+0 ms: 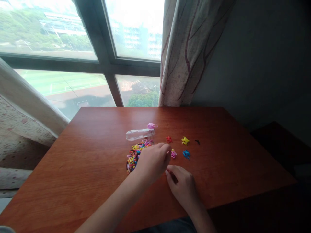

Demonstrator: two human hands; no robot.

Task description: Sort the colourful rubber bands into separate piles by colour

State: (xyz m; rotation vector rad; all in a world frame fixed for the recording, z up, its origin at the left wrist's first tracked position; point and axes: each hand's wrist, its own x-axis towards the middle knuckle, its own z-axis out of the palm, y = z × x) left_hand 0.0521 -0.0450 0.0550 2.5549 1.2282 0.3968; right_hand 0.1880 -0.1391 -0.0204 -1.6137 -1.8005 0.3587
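Dark blue cloth shows at the bottom edge between two bare forearms, and a pale rounded rim, mostly cut off, sits far out to the left of them. Ahead, over the reddish-brown wooden desk, the right hand is bent with thumb and forefinger curved toward each other, their tips close together; whether they pinch anything, I cannot tell. Just beyond and to its left, the left hand is curled with its fingers turned down; what its fingertips hold is hidden.

Immediately left of the left hand lies a heap of small, multicoloured, loop-like pieces, its right side covered by that hand and wrist. Just right of the left hand's fingers is a small cluster of pink loops with some yellow, partly behind them. Beyond the right hand sits a blue loop cluster. Farther out are a red loop cluster, just past the left hand, then, going right, a yellow loop cluster and a little black piece.

Past the heap, a clear, slender bottle lies on its side, with a pink looped piece just behind its right end.
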